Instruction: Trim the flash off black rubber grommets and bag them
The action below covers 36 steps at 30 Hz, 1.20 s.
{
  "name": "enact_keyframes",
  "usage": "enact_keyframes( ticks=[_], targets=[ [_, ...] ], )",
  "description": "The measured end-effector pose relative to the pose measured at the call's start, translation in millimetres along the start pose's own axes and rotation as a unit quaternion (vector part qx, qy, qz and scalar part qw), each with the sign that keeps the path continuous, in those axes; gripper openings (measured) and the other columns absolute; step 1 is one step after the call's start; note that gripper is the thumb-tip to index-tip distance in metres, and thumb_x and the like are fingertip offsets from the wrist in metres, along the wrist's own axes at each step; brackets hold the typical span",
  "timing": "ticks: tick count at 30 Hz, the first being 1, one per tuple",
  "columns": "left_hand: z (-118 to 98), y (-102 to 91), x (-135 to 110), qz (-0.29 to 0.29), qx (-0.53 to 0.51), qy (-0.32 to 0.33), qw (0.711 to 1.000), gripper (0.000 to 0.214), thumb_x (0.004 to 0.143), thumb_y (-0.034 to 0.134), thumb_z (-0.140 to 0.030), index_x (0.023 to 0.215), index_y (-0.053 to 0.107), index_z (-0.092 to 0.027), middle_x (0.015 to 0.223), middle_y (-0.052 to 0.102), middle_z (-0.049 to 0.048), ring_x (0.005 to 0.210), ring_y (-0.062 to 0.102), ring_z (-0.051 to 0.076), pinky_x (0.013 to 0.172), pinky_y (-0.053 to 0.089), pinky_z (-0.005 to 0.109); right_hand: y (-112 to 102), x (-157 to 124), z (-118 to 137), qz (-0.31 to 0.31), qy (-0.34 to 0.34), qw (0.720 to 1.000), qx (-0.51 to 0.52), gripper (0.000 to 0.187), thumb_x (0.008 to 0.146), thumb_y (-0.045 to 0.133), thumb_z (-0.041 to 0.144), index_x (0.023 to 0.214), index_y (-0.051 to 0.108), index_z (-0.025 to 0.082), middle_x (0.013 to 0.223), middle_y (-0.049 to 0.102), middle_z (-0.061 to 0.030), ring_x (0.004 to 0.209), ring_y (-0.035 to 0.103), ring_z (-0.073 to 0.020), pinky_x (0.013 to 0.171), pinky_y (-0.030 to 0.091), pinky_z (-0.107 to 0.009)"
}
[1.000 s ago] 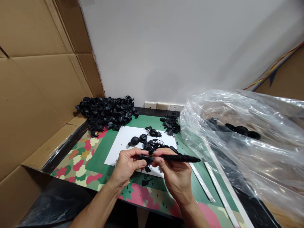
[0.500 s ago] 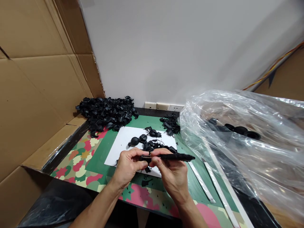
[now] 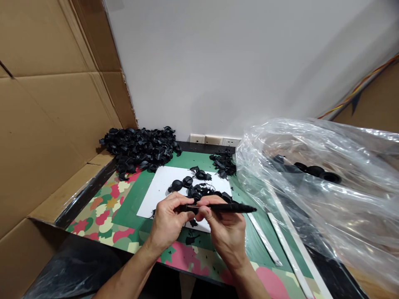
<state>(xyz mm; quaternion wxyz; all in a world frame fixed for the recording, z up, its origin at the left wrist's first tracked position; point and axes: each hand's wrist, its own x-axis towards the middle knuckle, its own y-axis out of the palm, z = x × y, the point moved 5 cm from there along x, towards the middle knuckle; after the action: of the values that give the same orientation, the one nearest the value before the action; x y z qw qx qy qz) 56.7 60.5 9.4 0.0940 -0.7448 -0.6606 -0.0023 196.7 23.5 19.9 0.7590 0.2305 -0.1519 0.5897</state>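
Observation:
My right hand is closed around a slim black-handled tool, held level, its tapered end pointing right. A thin, pale, blade-like tip on the tool reaches toward my left fingers. Between its thumb and fingertips, my left hand pinches a small black rubber part, mostly hidden by the fingers. The tip meets this part; exactly where, I cannot tell. Beneath and beyond the hands, a white sheet carries several round black rubber parts and black scraps.
A large heap of black rubber pieces stands at the back left. A smaller scrap pile lies back right on the green mat. Clear plastic bag and white strips lie right; a cardboard wall rises left.
The tool has shifted very slightly, its tip now closer in among my left fingertips. Both hands keep nearly the same place and grip.

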Motion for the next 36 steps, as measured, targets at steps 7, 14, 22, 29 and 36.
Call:
enact_keyframes(
  ticks=[7, 14, 22, 29, 36],
  targets=[
    [-1, 0.4, -5, 0.001, -0.029, -0.044, 0.999, 0.020, 0.055, 0.073, -0.011, 0.072, 0.079, -0.018, 0.070, 0.064, 0.0040, 0.064, 0.056, 0.016, 0.055, 0.045, 0.024, -19, 1, 11, -0.079, -0.109, 0.979, -0.156, 0.007, 0.086, 0.062, 0.021, 0.081, 0.066, 0.021, 0.074, 0.065, -0.0038, 0.061, 0.061, -0.0164, 0.052, 0.049, -0.030],
    [1, 1.5, -7, 0.013, -0.120, -0.123, 0.985, 0.019, 0.050, 0.077, -0.017, 0.069, 0.078, -0.015, 0.063, 0.059, 0.0006, 0.047, 0.049, 0.009, 0.044, 0.041, 0.021, -25, -1, 4, -0.081, -0.014, 0.992, -0.096, 0.005, 0.085, 0.063, 0.023, 0.084, 0.066, 0.020, 0.065, 0.063, -0.0011, 0.053, 0.059, -0.0151, 0.049, 0.048, -0.029],
    [-1, 1.5, -8, 0.024, -0.101, -0.095, 0.990, 0.018, 0.055, 0.079, -0.019, 0.073, 0.078, -0.015, 0.066, 0.060, 0.0018, 0.052, 0.052, 0.010, 0.048, 0.044, 0.022, -3, -7, 3, 0.004, -0.017, 1.000, -0.026, 0.004, 0.085, 0.063, 0.022, 0.084, 0.067, 0.021, 0.072, 0.065, -0.0021, 0.064, 0.063, -0.0162, 0.056, 0.053, -0.029],
    [-3, 3.5, -6, 0.024, -0.084, -0.069, 0.994, 0.018, 0.057, 0.080, -0.025, 0.072, 0.078, -0.016, 0.068, 0.060, 0.0031, 0.059, 0.056, 0.014, 0.052, 0.048, 0.025, -1, -6, -1, 0.001, 0.004, 0.999, -0.035, 0.011, 0.086, 0.061, 0.028, 0.079, 0.066, 0.020, 0.072, 0.064, -0.0029, 0.058, 0.062, -0.0154, 0.052, 0.053, -0.028],
    [-4, 2.2, -9, -0.001, 0.004, -0.015, 1.000, 0.014, 0.059, 0.075, -0.017, 0.073, 0.078, -0.017, 0.071, 0.064, 0.0054, 0.067, 0.058, 0.018, 0.060, 0.047, 0.028, -4, -12, 4, -0.029, -0.104, 0.985, -0.133, 0.009, 0.086, 0.059, 0.016, 0.085, 0.065, 0.022, 0.078, 0.065, -0.0034, 0.066, 0.063, -0.0162, 0.056, 0.053, -0.028]
  ],
)
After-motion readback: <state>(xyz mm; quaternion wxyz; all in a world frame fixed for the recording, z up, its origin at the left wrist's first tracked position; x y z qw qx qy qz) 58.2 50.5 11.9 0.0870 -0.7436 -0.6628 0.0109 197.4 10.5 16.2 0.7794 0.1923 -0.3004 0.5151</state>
